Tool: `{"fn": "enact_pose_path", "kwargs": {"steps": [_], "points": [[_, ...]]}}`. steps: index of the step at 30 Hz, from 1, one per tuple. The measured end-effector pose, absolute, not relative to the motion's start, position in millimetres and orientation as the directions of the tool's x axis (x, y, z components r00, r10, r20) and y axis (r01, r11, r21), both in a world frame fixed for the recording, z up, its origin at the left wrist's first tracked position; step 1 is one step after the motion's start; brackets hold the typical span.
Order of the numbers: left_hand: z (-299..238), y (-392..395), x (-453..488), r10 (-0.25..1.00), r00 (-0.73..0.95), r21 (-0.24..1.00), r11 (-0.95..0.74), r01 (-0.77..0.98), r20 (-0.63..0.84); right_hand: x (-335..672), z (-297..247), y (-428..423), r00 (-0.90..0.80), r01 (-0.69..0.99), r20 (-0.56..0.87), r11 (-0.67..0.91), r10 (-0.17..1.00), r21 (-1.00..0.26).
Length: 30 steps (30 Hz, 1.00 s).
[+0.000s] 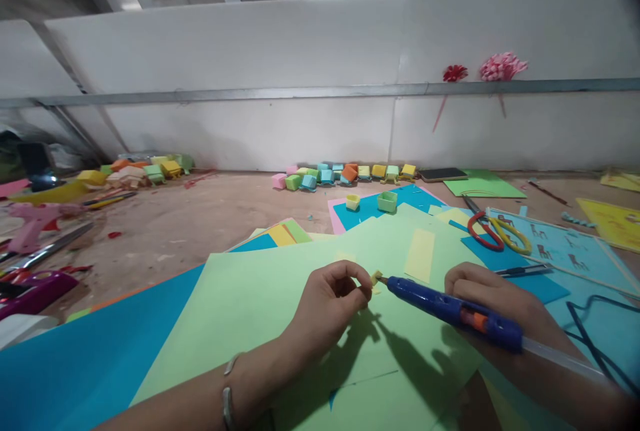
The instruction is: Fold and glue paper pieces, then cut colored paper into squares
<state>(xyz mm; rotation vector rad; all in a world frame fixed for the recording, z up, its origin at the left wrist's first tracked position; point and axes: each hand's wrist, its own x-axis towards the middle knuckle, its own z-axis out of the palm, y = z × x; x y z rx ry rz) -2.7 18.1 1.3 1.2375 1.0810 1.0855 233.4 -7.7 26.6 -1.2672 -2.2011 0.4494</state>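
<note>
My left hand pinches a small yellow paper piece above a light green sheet. My right hand is wrapped round a blue glue gun with an orange trigger. The gun's nozzle touches the yellow piece. A clear glue stick sticks out of the gun's back. A bracelet sits on my left wrist.
Red and yellow scissors lie on blue paper at the right. Two small folded boxes stand on a blue sheet behind. Rows of coloured paper boxes line the white wall. A pink glue gun and tools lie at the left.
</note>
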Motion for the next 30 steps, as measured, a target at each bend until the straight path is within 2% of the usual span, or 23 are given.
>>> {"fn": "enact_pose_path", "kwargs": {"steps": [14, 30], "points": [[-2.4, 19.2, -3.3, 0.979, 0.188, 0.995, -0.09, 0.03, 0.083, 235.1, 17.8, -7.6, -0.388, 0.673, 0.298, 0.489, 0.872, -0.555], [-1.1, 18.8, -2.9, 0.984, 0.158, 0.996, -0.086, 0.022, 0.081, 234.9, 23.3, -8.4, -0.428, 0.685, 0.27, 0.505, 0.862, -0.526]]}}
